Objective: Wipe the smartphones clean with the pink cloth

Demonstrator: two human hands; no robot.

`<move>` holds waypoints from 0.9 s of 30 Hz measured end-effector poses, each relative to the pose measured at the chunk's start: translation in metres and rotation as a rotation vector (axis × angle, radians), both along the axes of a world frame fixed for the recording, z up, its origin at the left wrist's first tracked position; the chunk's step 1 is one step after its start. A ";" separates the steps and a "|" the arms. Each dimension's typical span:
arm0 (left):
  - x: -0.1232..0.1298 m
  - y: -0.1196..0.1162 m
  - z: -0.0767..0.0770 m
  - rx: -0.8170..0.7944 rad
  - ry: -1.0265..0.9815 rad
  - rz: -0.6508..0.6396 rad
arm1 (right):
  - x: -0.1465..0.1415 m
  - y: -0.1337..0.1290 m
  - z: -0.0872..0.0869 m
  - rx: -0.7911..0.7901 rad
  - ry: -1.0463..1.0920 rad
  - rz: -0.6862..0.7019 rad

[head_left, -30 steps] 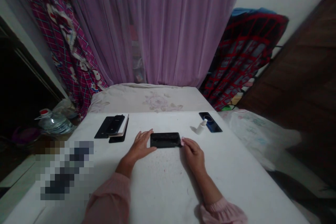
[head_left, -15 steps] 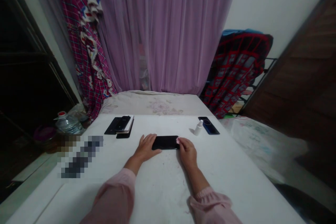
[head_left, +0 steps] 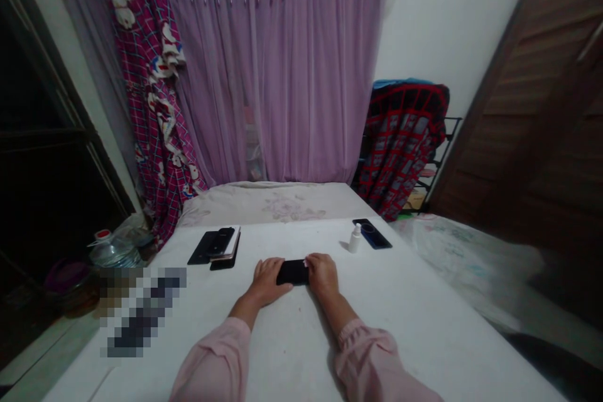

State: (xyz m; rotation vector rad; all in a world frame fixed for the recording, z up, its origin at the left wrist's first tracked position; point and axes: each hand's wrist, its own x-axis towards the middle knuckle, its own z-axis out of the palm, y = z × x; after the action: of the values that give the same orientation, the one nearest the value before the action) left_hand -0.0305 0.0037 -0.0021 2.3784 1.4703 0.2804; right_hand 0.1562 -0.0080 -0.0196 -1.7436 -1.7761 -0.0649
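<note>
A black smartphone (head_left: 294,272) lies flat, screen up, on the white table, sideways between my hands. My left hand (head_left: 267,281) grips its left end, the thumb along the near edge and the fingers at the far edge. My right hand (head_left: 324,275) is over the right end of the phone, fingers closed in a pinch at the far right corner. Only a pale pink speck of a small cloth (head_left: 306,260) shows at those fingertips; the rest is hidden by the hand. Beyond, to the right, stands a small white spray bottle (head_left: 355,239).
At the back right lies a dark blue phone-like slab (head_left: 374,234). Several dark flat items, with a white-edged stack (head_left: 228,244), lie at the back left. A blurred-out patch (head_left: 146,314) covers something at the left edge. A water jug (head_left: 113,251) stands off the table's left side.
My right hand has moved left, covering the right end of the phone and most of the pink cloth. My left hand still holds the left end. The camera view has tilted upward.
</note>
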 end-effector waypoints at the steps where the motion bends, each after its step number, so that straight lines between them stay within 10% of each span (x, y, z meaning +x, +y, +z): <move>1: 0.000 0.001 0.000 0.000 0.001 -0.003 | -0.008 0.001 0.001 -0.007 -0.004 0.024; 7: -0.001 0.011 0.001 0.000 0.000 -0.043 | -0.012 0.000 0.003 -0.047 -0.029 0.142; 13: 0.002 0.020 0.000 0.005 -0.008 -0.032 | 0.027 0.006 0.008 -0.082 -0.013 -0.029; 22: 0.005 0.017 -0.008 0.065 -0.031 0.009 | -0.025 0.009 0.003 -0.057 -0.024 0.108; 27: 0.004 0.016 -0.007 0.082 -0.037 0.003 | 0.016 -0.011 -0.005 0.034 0.021 0.185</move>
State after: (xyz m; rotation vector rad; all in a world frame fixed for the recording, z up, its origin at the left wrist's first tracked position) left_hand -0.0266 0.0201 -0.0096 2.4216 1.4730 0.3900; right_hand 0.1726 -0.0192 -0.0242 -1.5433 -1.9010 0.0015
